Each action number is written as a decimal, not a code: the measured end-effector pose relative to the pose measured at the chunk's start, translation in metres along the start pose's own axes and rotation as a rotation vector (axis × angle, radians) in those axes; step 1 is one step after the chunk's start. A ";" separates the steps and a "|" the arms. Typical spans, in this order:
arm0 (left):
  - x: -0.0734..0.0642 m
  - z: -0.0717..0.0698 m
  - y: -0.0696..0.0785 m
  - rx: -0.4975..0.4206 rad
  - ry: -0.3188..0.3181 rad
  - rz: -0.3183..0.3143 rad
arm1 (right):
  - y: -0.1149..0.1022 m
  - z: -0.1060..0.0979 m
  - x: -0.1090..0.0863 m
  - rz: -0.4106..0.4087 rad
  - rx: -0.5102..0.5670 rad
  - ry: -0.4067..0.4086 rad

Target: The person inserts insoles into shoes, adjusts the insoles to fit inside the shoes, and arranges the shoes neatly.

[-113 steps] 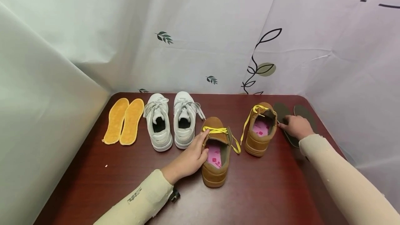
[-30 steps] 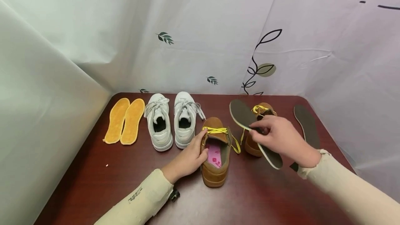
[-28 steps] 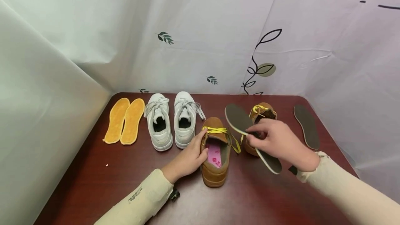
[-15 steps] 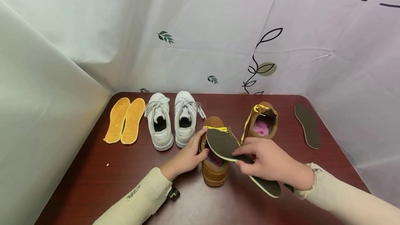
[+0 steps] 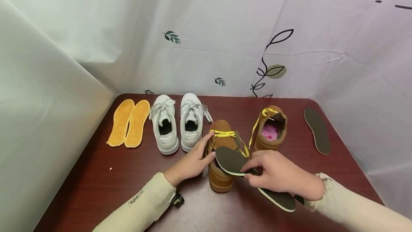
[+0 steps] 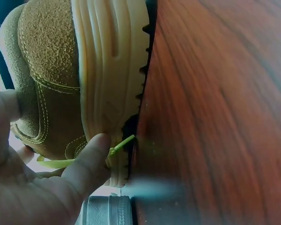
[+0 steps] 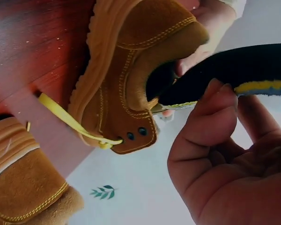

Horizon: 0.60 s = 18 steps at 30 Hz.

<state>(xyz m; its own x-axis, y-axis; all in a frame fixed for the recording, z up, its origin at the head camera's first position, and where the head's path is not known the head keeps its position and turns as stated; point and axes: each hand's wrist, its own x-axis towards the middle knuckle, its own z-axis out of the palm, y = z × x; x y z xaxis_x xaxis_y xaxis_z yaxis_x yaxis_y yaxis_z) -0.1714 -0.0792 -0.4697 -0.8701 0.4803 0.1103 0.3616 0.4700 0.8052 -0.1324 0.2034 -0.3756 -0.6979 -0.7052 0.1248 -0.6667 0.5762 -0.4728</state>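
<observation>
Lifted from the right side of the counter since the earliest frame, one dark insole is now held tilted above the nearer brown shoe, its front end over the shoe's mouth; whether the two touch cannot be told. Right hand: thumb and fingers pinch the insole near mid-length, its rear end slanting to the right and toward the person. Left hand: clamped on the left side of the same shoe, thumb at the rim of the mouth, fingers along the outer side. Yellow laces cross the tongue. To the right, slightly farther off, stands the second brown shoe, its lining pink; beyond it the remaining insole lies flat near the counter's right edge. To the left stand two white shoes, then two orange insoles, each pair side by side. Behind hangs a white curtain printed with leaves.
</observation>
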 end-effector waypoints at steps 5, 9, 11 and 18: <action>0.001 -0.001 0.004 -0.018 0.023 -0.023 | -0.002 -0.002 0.000 0.009 0.046 -0.055; 0.002 0.000 0.007 0.016 0.029 -0.031 | -0.004 -0.004 0.000 0.035 0.049 -0.080; 0.001 0.001 0.007 0.036 0.031 -0.036 | -0.004 -0.003 0.003 0.059 0.037 -0.077; 0.000 0.001 0.006 0.035 0.026 -0.046 | -0.001 0.006 0.020 0.143 -0.005 -0.070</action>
<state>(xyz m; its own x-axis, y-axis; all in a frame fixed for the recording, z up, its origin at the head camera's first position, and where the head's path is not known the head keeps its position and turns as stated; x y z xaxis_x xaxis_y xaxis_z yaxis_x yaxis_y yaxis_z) -0.1683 -0.0754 -0.4655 -0.8944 0.4384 0.0889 0.3318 0.5168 0.7892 -0.1439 0.1865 -0.3777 -0.7661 -0.6426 -0.0051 -0.5629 0.6748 -0.4774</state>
